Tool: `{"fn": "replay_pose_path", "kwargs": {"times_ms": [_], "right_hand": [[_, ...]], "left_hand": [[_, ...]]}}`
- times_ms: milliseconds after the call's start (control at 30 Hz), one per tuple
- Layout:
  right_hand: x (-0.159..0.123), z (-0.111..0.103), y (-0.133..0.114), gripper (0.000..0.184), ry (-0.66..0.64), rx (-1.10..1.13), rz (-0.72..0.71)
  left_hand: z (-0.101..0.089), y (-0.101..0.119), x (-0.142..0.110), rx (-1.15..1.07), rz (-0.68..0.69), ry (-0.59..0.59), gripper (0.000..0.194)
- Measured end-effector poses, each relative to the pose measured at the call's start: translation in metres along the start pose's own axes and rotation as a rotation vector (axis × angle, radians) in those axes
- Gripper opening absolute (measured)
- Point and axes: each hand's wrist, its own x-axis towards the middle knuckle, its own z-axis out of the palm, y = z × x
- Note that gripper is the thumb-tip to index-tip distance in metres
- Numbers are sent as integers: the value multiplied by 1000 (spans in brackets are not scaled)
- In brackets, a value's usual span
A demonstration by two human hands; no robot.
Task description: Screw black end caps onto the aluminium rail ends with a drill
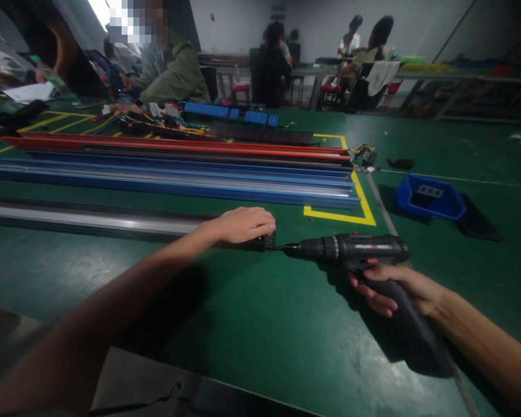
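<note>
My right hand [384,292] is wrapped round the grip of a black cordless drill [369,252] lying sideways, its bit pointing left. The bit's tip meets the end of a long black and silver metal profile [113,223] on the table. My left hand [247,225] is closed over that same end of the profile, pressing it from above. A small dark end piece [270,242] shows at the profile's tip, just past my left fingers. Whether a screw sits at the bit's tip is too small to tell.
Blue profiles [178,182] and a red profile [178,143] lie behind, parallel to mine. A blue bin [429,200] stands at the right on the green table [260,324]. Wiring and blue socket strips [230,112] lie farther back. A person in a green sleeve [178,75] works across the table.
</note>
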Motion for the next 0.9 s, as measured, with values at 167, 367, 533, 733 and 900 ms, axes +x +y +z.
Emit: {"fn": "replay_pose_path", "kwargs": {"times_ms": [167, 367, 533, 733, 900], "right_hand": [[-1, 3, 0, 23, 36, 7, -5], [-1, 4, 0, 23, 67, 12, -2], [0, 0, 0, 23, 50, 11, 1], [0, 2, -1, 21, 36, 17, -9], [-1, 2, -2, 21, 29, 32, -3]], "left_hand": [[-1, 1, 0, -13, 0, 6, 44], [-1, 1, 0, -6, 5, 10, 45], [0, 1, 1, 4, -1, -3, 44], [0, 1, 1, -1, -1, 8, 42], [0, 1, 2, 6, 6, 26, 43]]}}
